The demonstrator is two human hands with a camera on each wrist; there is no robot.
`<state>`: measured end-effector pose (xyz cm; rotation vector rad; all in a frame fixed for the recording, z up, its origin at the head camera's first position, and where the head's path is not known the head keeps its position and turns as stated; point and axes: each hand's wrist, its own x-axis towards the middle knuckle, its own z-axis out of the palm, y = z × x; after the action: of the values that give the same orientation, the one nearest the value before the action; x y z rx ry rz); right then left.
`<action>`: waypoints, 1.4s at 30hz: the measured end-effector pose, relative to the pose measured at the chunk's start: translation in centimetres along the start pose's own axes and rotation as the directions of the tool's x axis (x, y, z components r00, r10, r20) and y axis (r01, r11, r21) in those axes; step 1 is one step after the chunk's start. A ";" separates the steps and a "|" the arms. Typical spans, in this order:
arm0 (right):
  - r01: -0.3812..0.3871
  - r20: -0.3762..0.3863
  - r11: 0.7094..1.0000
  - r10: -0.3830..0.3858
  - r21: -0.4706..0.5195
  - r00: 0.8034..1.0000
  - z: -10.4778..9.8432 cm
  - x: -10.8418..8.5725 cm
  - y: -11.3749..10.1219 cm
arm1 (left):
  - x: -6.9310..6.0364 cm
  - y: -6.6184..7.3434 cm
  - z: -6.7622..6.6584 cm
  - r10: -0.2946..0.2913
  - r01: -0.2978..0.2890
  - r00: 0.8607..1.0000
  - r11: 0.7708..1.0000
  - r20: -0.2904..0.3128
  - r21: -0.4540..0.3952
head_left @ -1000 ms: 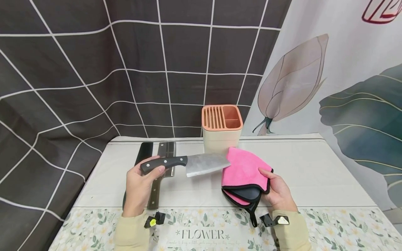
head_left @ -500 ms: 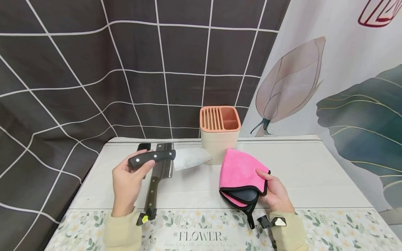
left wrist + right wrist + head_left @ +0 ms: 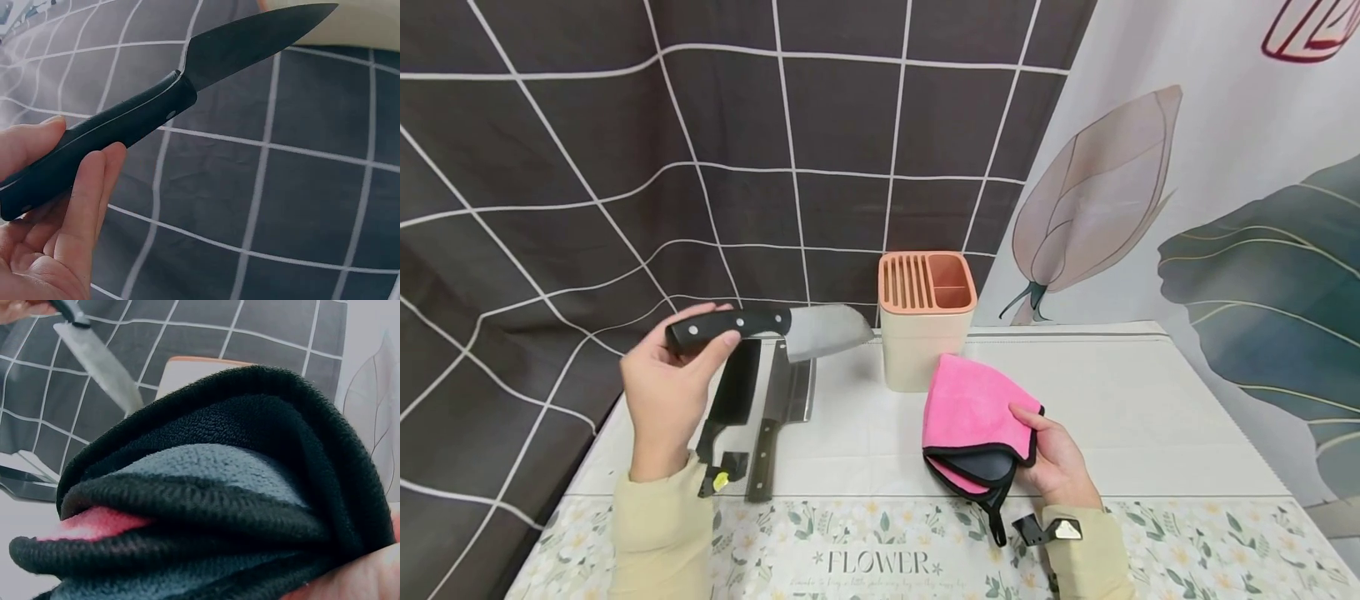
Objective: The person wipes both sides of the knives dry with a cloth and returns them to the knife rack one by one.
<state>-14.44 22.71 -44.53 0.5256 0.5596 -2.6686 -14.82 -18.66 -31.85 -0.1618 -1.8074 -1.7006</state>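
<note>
My left hand [image 3: 666, 392] grips the black riveted handle of a knife [image 3: 827, 331], held up above the table with its blade pointing right. In the left wrist view the thumb and fingers pinch that handle [image 3: 119, 125]. Folded pink cloth [image 3: 973, 408] with black edging and a grey inner side is held at its right edge by my right hand [image 3: 1060, 462]. In the right wrist view the cloth's folds [image 3: 206, 469] fill the middle, and most of the hand is outside the picture.
A cream knife block [image 3: 927, 350] with an orange slotted top stands at the table's back edge. Below the raised knife, a black knife [image 3: 737, 387] and a cleaver with a brown handle [image 3: 763, 458] lie side by side. A dark gridded curtain [image 3: 842, 108] hangs behind.
My left hand has moved left and up with the knife, its blade drawing away from the cloth. The right hand and the cloth have barely shifted.
</note>
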 end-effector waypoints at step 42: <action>-0.013 0.009 1.000 0.013 0.020 1.000 -0.1 0.3 0.1 | 7.8 7.3 8.0 0.190 -0.225 0.964 0.957 0.188 0.185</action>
<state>-14.66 22.56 -44.76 0.5210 0.5254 -2.6658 -20.24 -12.67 -21.20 -0.4041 -1.9987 -1.3795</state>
